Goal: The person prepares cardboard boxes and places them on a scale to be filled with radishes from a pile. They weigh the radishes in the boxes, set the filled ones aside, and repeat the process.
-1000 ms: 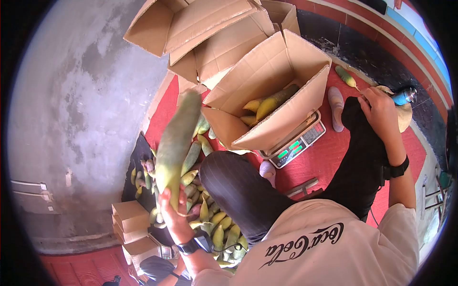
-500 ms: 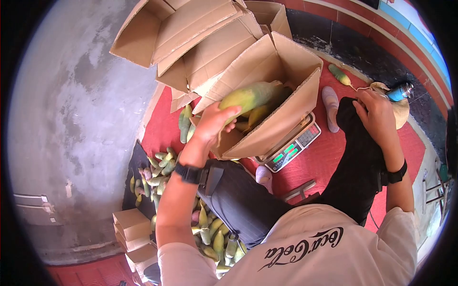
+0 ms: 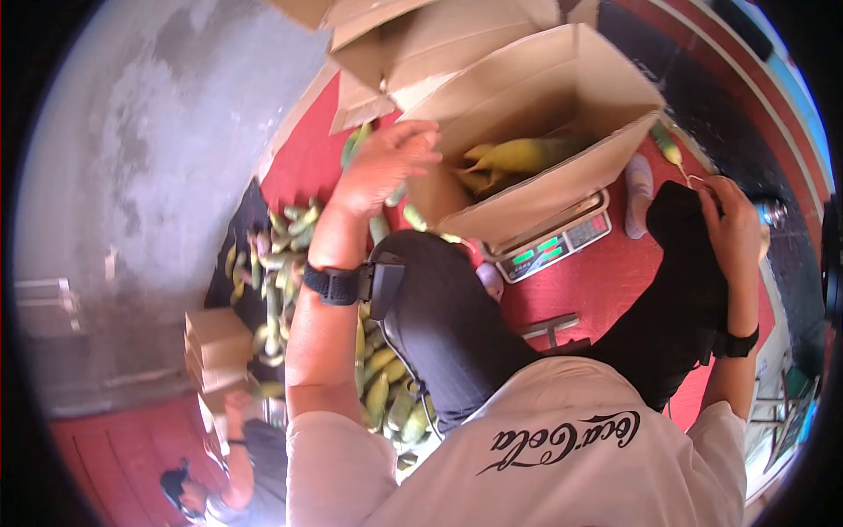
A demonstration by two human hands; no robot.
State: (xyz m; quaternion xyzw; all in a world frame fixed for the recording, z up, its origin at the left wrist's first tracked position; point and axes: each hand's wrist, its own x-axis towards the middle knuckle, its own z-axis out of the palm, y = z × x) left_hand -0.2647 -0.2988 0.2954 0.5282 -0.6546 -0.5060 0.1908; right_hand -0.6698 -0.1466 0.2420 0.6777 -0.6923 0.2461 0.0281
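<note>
Left hand (image 3: pixel 386 165) is seen empty, fingers loosely parted and motion-blurred, held at the left edge of the cardboard box (image 3: pixel 549 195); contact with the wall can't be told. Long yellow-green vegetables (image 3: pixel 522 155) are laid in the box, just right of and lower than those fingertips. The digital scale (image 3: pixel 562 244) is set under the box, right of the left fingers and nearer the body; its readouts are lit (digits too small to read). The loose pile (image 3: pixel 382 400) is spread behind the left fingers, beside and past the forearm. Right hand (image 3: pixel 736 224) is rested at the knee, fingers bent; a lone vegetable (image 3: pixel 667 143) is seen just beyond those fingertips, its thin root run up to them, but whether it is pinched can't be told. For clean loading, each piece is best gripped round its thick middle, lowered rather than dropped, laid parallel to the others, and released only once supported. Box walls should be left untouched during a reading, and weight kept centred, as the box looks wider than the scale.
</note>
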